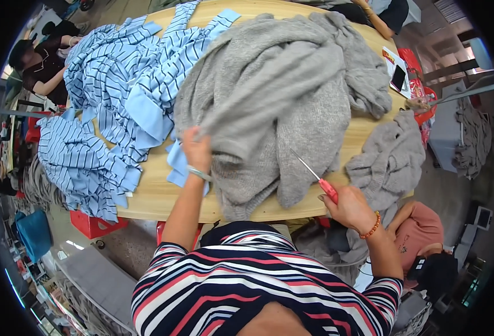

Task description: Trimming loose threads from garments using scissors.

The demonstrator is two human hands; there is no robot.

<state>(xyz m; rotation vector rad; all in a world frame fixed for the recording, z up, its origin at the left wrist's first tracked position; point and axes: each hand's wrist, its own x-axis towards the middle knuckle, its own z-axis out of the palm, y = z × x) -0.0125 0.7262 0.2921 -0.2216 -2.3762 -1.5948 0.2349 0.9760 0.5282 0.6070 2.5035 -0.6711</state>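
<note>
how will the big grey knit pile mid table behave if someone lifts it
The grey knit pile is probably floppy, since it sags in loose folds on the table. The blurred fold reaching the left hand suggests it swings easily. Its fuzzy surface looks unlikely to be slippery.

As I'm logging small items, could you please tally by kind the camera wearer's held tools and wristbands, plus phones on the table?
Red-handled tool in right hand: 1
Wristbands: 2 (one pale, one orange-beaded)
Black phone: 1
Total: 4
</note>
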